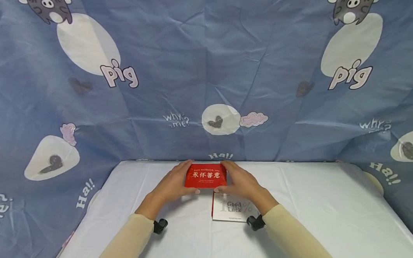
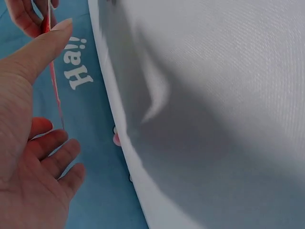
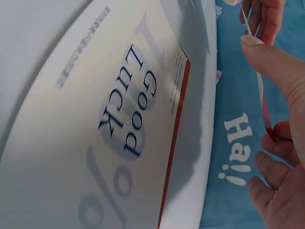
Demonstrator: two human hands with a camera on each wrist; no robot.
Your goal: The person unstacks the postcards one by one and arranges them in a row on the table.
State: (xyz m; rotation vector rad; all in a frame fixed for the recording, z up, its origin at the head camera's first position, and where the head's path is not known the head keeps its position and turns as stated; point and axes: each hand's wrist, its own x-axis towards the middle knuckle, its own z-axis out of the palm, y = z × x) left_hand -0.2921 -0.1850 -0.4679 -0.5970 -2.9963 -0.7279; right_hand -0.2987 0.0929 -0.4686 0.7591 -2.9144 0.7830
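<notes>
A thin red card [image 1: 205, 175] with white Chinese characters is held up by both hands above the far part of the table, printed face toward the head camera. My left hand [image 1: 171, 185] pinches its left side between thumb and fingers, and my right hand [image 1: 243, 181] does the same on the right. Both wrist views show the card edge-on, as a thin strip [image 2: 54, 83]. Beneath the right hand lies a white card [image 1: 232, 210] reading "Good Luck", with a red edge [image 3: 175, 129] showing along one side. The right hand and wrist cover part of it.
A white cloth [image 1: 313, 228] covers the table. Behind it hangs a blue curtain [image 1: 181, 65] printed with pigs and words, meeting the table's far edge. Black wrist straps with small cameras [image 1: 160, 226] sit on both wrists.
</notes>
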